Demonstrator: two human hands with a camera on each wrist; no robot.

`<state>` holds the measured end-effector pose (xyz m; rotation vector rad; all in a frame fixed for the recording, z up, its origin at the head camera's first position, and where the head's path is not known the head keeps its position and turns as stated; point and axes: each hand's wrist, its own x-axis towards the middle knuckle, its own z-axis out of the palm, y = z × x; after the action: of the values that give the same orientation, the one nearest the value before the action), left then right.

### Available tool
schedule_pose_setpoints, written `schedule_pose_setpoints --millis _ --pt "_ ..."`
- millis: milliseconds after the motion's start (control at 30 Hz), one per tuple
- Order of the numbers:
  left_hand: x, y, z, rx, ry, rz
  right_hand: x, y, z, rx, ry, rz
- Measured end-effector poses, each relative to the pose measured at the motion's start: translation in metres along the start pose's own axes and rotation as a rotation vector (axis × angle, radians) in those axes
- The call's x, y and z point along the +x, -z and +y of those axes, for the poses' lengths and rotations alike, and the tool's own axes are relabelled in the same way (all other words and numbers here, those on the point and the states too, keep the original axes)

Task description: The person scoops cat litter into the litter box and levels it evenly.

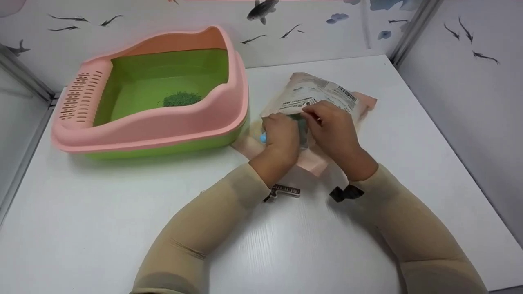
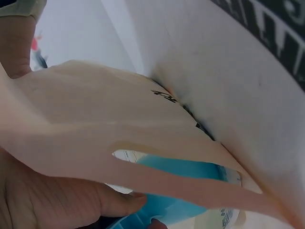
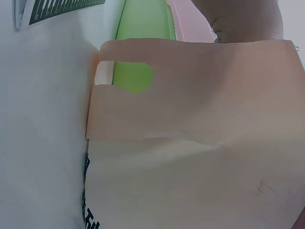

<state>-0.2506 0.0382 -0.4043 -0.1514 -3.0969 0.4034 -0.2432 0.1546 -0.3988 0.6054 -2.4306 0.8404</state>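
A pink and white plastic bag (image 1: 294,94) with printed labels and a barcode lies under both hands. My left hand (image 1: 282,130) has its fingers curled at the bag's near part. In the left wrist view the thumb (image 2: 95,205) lies beneath the pink flap (image 2: 95,109), its tip against something light blue (image 2: 176,210), which also shows through the flap's slot. My right hand (image 1: 333,132) pinches the bag's edge close to the left hand. The right wrist view shows the slotted flap (image 3: 181,95) standing up; most of the right fingers are hidden there.
Left of the bag stands a pink and green litter box (image 1: 163,145), a small heap of green granules (image 1: 182,99) inside. A small flat piece with ruler-like marks (image 1: 288,189) is near the left wrist. Walls with fish pictures border the white table (image 1: 163,212).
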Motion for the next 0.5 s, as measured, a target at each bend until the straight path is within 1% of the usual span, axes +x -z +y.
schedule_pose_setpoints --millis 200,267,400,500 --pt "-0.0068 0.0013 0.0029 0.049 -0.044 0.027 0.0 -0.0001 -0.0013 -0.009 0.008 0.003" --pt "-0.0065 0.0026 0.0038 0.053 -0.042 0.024 -0.0001 -0.0001 -0.0016 -0.009 0.012 0.003" --pt "-0.003 0.0058 0.0067 0.033 -0.009 -0.001 -0.0004 -0.0003 -0.0014 -0.01 0.034 0.024" --pt "0.0003 0.0066 0.0088 0.032 -0.011 -0.003 -0.0013 -0.0011 -0.0007 -0.023 0.055 0.05"
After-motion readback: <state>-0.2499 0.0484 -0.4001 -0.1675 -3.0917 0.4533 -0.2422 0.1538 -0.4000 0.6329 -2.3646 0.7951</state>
